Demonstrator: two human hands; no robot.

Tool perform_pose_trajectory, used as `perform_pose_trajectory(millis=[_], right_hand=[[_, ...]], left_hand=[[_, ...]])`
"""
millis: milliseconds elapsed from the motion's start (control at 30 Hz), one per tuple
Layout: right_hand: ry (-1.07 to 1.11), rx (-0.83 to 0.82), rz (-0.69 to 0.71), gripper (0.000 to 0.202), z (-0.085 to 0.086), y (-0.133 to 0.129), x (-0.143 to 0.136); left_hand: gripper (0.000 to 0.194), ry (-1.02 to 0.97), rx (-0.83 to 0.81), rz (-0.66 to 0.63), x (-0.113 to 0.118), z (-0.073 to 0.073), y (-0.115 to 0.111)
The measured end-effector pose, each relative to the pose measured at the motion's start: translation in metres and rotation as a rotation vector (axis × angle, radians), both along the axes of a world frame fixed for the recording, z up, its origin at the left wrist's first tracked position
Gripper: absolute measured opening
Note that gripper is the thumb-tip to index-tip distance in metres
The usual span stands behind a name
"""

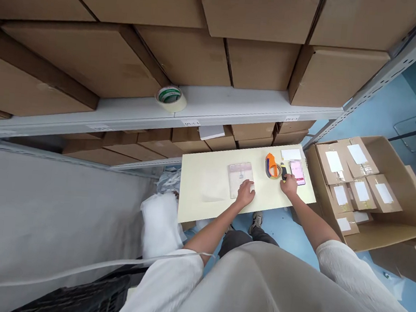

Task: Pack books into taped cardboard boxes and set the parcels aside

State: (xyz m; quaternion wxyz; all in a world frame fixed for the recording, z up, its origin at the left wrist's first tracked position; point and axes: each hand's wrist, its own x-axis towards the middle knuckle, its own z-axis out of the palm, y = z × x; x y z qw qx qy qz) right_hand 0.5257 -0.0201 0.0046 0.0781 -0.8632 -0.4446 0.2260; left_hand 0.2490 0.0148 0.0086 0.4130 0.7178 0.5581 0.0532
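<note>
Two bare hands were seen at a narrow table (198,179), described from left to right. White wrapping material (160,222) hung or lay just beside the table's left end, and a pale cord (111,263) crossed the view below it. A roll of tape (171,98) (green inside its core) sat on the shelf ledge above. The flat packet (236,173), pale with a faint print, lay on the table; the left hand (245,194), partly open with fingers loosely bent, rested on its lower right part and hid that corner. Next came the orange tape dispenser (272,164), then the black-and-yellow tool (283,172). The right hand (288,185), its fingers curled, touched the tool's near end and partly covered it; whether it gripped the tool could not be told. Beyond lay a white label sheet (290,154) and a phone (297,172) with a pink screen.

The tabletop was cream and smooth. A grey wall (54,201) stood at left, metal shelving (230,102) with brown cartons (188,52) ran across the far side, and at right a large open box (411,198) held labelled small boxes (361,191) above a blue floor (297,236).
</note>
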Motion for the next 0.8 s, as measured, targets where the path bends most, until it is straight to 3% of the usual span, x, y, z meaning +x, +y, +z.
perform_pose_trajectory(millis=[233,500,667,800], right_hand=[[-0.059,-0.057,0.093,0.035,-0.013,0.014,0.005],[-0.029,0.015,0.032,0.034,-0.012,0.015,0.014],[-0.011,0.269,-0.074,0.046,0.004,0.007,0.008],[0.061,0.428,-0.011,0.054,0.027,0.009,-0.017]], left_hand=[[0.047,0.015,-0.023,-0.022,0.009,-0.008,-0.013],[0.044,-0.005,-0.005,-0.031,0.008,-0.015,-0.01],[0.044,-0.057,0.037,-0.019,0.005,-0.021,-0.008],[0.042,-0.068,0.055,-0.015,0.0,-0.02,-0.005]])
